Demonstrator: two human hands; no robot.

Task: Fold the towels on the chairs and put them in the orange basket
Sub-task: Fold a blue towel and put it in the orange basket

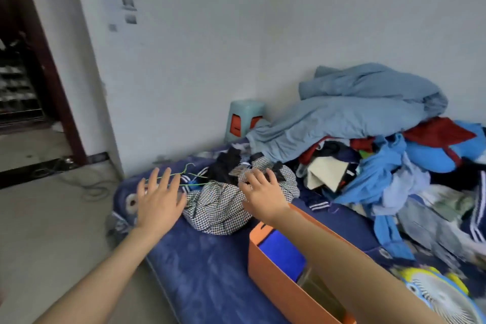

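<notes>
The orange basket (pixel 265 268) stands on a dark blue bed (pixel 210 265) at the lower middle, with a bright blue folded cloth (pixel 282 255) inside it. My right forearm crosses over the basket. My right hand (pixel 263 193) is held out with straight, spread fingers above a black-and-white checked garment (pixel 218 208). My left hand (pixel 159 198) is also spread flat, above the bed's left corner, and holds nothing. No chair with towels is in view.
A big heap of clothes (pixel 381 173) and a grey-blue blanket (pixel 355 110) fill the right of the bed. A green wire hanger (pixel 189 173) lies by the checked garment. A pale green stool (pixel 244 118) stands at the wall. A small fan (pixel 441 297) sits lower right. A doorway (pixel 23 87) opens left.
</notes>
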